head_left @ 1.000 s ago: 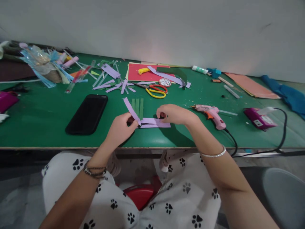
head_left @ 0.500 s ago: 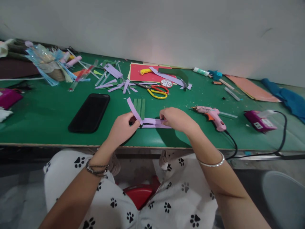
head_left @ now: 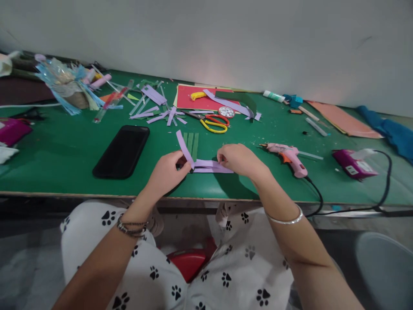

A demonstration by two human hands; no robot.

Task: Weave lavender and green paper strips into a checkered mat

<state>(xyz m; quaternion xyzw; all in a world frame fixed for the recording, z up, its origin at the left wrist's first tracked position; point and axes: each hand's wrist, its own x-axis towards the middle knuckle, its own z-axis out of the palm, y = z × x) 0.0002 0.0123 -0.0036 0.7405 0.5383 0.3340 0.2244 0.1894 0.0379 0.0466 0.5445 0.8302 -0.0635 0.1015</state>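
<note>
Near the front of the green table, my left hand [head_left: 171,170] pinches a purple paper strip [head_left: 184,147] whose free end slants up and away. Lying crosswise between my hands are more purple paper strips [head_left: 211,167]. My right hand [head_left: 237,159] is closed on the right part of these strips, its fingertips partly hidden. Green paper strips [head_left: 195,146] stretch out behind, side by side, close to the slanting purple one. A pink glue gun [head_left: 288,156] lies to the right of my right hand. A black phone [head_left: 121,151] rests left of my left hand.
Red-and-yellow-handled scissors [head_left: 214,122] lie behind my hands, before red paper [head_left: 189,101]. Scattered purple strips [head_left: 154,95] spread at the back left. A purple power box [head_left: 353,164] with a cable stands at the right. The table edge [head_left: 200,199] runs below my wrists.
Both hands keep nearly the same hold and place. The purple strip in my left hand looks slightly shifted at its free end; the whole view has moved a little.
</note>
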